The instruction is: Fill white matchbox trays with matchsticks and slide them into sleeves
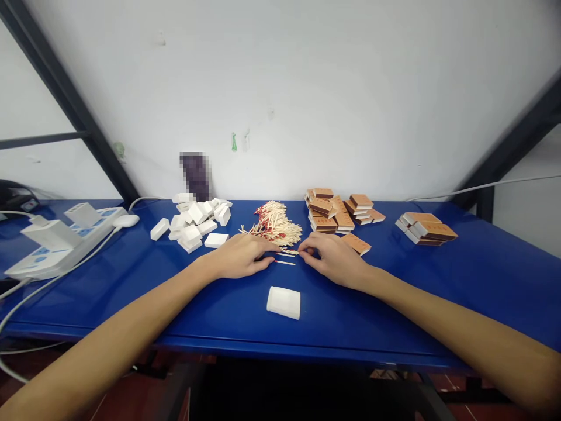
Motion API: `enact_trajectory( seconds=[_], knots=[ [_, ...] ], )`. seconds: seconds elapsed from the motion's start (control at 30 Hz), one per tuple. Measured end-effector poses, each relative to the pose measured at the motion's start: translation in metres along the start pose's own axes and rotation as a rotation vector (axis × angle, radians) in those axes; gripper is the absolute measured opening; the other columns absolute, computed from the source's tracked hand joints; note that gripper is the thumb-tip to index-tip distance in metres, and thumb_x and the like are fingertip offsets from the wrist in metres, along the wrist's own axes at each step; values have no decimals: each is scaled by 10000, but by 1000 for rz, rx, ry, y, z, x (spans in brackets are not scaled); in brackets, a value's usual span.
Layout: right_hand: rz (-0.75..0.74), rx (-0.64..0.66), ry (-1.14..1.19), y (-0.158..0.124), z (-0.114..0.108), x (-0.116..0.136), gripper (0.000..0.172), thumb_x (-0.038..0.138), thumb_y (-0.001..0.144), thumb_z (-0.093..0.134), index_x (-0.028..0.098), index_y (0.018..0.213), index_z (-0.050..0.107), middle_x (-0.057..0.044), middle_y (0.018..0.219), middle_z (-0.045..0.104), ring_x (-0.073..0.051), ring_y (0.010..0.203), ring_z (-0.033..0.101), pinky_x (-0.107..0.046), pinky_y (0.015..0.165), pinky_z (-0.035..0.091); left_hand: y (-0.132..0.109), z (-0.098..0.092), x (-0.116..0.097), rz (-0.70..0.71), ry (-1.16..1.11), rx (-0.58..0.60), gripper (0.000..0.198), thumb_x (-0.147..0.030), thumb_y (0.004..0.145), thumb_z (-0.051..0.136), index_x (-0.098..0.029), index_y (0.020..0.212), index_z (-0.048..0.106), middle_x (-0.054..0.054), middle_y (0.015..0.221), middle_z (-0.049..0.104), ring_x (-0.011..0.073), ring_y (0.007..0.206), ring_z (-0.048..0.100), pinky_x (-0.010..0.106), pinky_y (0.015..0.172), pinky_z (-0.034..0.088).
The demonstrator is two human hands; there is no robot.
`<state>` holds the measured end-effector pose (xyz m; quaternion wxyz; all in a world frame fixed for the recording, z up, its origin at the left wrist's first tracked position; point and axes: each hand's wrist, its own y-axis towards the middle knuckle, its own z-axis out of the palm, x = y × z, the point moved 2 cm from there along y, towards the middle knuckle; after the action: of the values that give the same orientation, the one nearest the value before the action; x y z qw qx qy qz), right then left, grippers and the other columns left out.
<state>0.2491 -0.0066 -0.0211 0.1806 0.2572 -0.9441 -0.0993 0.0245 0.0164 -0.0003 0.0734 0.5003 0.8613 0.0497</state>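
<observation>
My left hand (241, 255) rests low over the table with its index finger and thumb apart, their tips at the red heads of a few loose matches. One loose match (286, 263) lies by itself beside the thumb tip. Across from it, my right hand (337, 257) has curled fingers, with thumb and index finger pinched at the plain ends of matches (291, 252). Just behind both hands is a heap of matches (276, 224) with red heads. Closer to me, a white matchbox tray (284, 302) lies on the blue table (228, 316).
White matchbox trays (197, 213) are piled at the left. Brown matchbox sleeves (335, 213) stand in a jumble behind my right hand, and more matchboxes (427, 227) are stacked farther right. A power strip (61, 251) with cables occupies the left end. A wall (307, 117) bounds the back.
</observation>
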Motion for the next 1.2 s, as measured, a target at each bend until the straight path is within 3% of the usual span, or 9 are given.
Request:
enact_trajectory(
  seconds=[0.37, 0.5, 0.67, 0.93, 1.2],
  knots=[
    [-31, -44, -2, 5, 4, 6, 194, 324, 944, 543, 204, 940, 695, -43, 895, 636, -168, 800, 593, -277, 694, 406, 0, -3, -1, -31, -12, -23, 355, -288, 955, 484, -209, 1288, 579, 2, 758, 658, 163, 706, 637, 262, 656, 454],
    [-44, -41, -7, 6, 6, 6, 178, 297, 943, 543, 208, 938, 697, -38, 902, 625, -156, 786, 584, -266, 687, 400, 0, -1, 1, -23, 10, -51, 350, -277, 958, 478, -219, 1288, 578, 11, 806, 680, 168, 739, 647, 266, 669, 458],
    [-42, -33, 4, 5, 4, 6, 169, 262, 934, 546, 207, 905, 703, -35, 892, 621, -154, 783, 585, -266, 694, 402, 3, 8, 4, -30, -4, -130, 281, -224, 985, 432, -208, 1156, 654, 39, 1037, 724, 180, 916, 676, 288, 787, 481],
    [-50, -35, 41, 1, 1, 4, 154, 255, 905, 580, 207, 877, 724, -37, 875, 637, -148, 734, 579, -266, 666, 406, 7, 13, 6, -81, 21, -192, 231, -269, 972, 487, -207, 1047, 697, 33, 965, 739, 177, 883, 680, 276, 745, 479],
    [-130, -31, 75, -1, 4, 7, 169, 265, 922, 568, 209, 897, 725, -33, 871, 643, -144, 749, 581, -262, 673, 404, 10, 12, 8, -136, 17, -180, 208, -253, 958, 504, -206, 1014, 699, 13, 831, 716, 165, 783, 656, 277, 724, 434]
  ],
)
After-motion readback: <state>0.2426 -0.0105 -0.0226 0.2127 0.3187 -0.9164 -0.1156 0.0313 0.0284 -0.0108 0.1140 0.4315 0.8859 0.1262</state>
